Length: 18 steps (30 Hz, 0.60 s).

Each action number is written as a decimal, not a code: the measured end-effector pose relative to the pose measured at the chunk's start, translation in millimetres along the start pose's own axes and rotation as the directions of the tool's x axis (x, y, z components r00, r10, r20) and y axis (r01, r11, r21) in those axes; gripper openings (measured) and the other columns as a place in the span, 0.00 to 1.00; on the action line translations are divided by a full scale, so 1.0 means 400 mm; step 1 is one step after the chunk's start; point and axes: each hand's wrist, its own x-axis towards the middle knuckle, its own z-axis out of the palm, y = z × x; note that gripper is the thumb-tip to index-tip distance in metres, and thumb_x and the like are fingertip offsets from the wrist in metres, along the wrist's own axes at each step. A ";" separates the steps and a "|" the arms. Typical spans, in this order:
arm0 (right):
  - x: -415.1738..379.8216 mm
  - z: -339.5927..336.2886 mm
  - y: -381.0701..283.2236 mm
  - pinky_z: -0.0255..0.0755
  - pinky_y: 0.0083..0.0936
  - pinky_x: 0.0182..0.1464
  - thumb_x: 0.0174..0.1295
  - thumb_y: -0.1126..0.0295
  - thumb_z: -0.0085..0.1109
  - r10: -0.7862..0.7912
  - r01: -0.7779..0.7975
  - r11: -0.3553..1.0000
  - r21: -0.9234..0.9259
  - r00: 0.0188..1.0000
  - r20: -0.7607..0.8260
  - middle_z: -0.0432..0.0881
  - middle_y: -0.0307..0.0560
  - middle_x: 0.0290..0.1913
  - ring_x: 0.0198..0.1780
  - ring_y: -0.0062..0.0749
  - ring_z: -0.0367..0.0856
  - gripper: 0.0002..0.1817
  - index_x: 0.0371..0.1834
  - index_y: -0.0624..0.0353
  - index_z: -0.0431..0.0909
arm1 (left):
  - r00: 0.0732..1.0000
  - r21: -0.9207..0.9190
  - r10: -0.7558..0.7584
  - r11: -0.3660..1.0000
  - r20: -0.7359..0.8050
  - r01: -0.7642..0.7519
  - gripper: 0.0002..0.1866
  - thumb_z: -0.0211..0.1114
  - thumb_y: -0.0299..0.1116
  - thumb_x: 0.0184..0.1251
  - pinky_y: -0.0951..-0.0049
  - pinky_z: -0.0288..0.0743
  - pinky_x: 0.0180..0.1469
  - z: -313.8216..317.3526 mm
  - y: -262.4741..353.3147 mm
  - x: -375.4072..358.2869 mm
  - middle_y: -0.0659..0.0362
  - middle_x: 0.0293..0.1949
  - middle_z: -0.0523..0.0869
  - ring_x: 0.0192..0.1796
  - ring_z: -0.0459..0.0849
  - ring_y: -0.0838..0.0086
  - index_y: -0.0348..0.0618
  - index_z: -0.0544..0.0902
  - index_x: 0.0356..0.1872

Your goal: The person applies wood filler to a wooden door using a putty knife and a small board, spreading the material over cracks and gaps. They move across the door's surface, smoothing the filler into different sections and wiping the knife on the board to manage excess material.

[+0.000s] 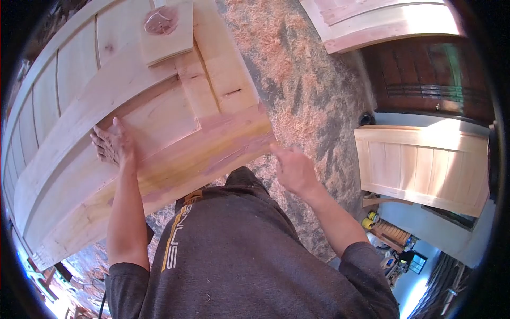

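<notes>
A large pale wooden door panel [159, 114] with a curved frame lies in front of me, its near rail smeared with pinkish filler. My left hand [114, 143] rests on the panel near the curved edge, fingers spread, holding nothing. At the panel's right corner is my right hand [291, 166], its index finger extended to the edge and the other fingers curled. Whether anything small is inside those curled fingers is hidden. A square board [172, 48] with a lump of pink filler [161, 20] on it sits on the far part of the panel.
Wood shavings [297, 80] cover the floor beyond the panel's right edge. Another pale panel [425, 165] stands at the right, below a dark wooden door [414, 80]. A further pale panel [382, 21] is at the upper right. Tools and cans [369, 220] lie at the lower right.
</notes>
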 end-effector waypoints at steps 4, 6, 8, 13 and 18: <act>0.007 -0.009 -0.014 0.81 0.45 0.52 0.62 0.75 0.50 0.116 -0.116 0.993 -0.008 0.993 -0.033 0.86 0.58 0.51 0.46 0.52 0.84 0.24 0.63 0.57 0.80 | 0.999 0.032 0.031 0.999 -0.033 -0.030 0.49 0.49 0.72 0.71 0.48 0.43 0.80 0.014 -0.012 0.007 0.45 0.82 0.54 0.83 0.51 0.53 0.46 0.55 0.81; 0.004 0.013 -0.036 0.81 0.43 0.52 0.61 0.75 0.50 0.057 -0.057 0.998 0.001 0.997 -0.044 0.86 0.54 0.52 0.48 0.51 0.83 0.24 0.62 0.58 0.80 | 0.999 0.023 0.026 0.999 -0.027 -0.026 0.49 0.49 0.71 0.71 0.48 0.43 0.80 0.007 -0.007 0.006 0.45 0.82 0.55 0.83 0.52 0.52 0.45 0.56 0.81; -0.007 0.016 -0.057 0.82 0.42 0.51 0.61 0.75 0.51 -0.074 0.077 0.996 0.053 0.996 -0.053 0.87 0.50 0.53 0.50 0.50 0.83 0.24 0.62 0.59 0.80 | 0.999 0.024 0.022 0.999 -0.029 -0.021 0.48 0.50 0.71 0.71 0.49 0.44 0.80 -0.003 0.001 -0.001 0.45 0.82 0.55 0.83 0.53 0.53 0.45 0.56 0.81; 0.009 0.011 0.021 0.81 0.37 0.54 0.58 0.74 0.56 -0.327 0.324 0.939 -0.114 0.945 -0.009 0.85 0.43 0.59 0.56 0.43 0.80 0.24 0.60 0.58 0.81 | 0.999 0.044 0.020 0.999 -0.032 -0.019 0.48 0.50 0.70 0.72 0.49 0.45 0.80 0.005 -0.002 0.007 0.45 0.82 0.55 0.83 0.53 0.53 0.46 0.56 0.81; 0.045 0.008 0.151 0.79 0.36 0.56 0.60 0.73 0.57 -0.583 0.501 0.794 -0.344 0.789 -0.196 0.83 0.45 0.61 0.58 0.39 0.79 0.22 0.60 0.59 0.81 | 0.999 0.045 0.027 0.999 -0.035 -0.026 0.48 0.49 0.71 0.72 0.47 0.46 0.80 0.006 -0.005 0.004 0.45 0.82 0.55 0.83 0.53 0.53 0.46 0.56 0.81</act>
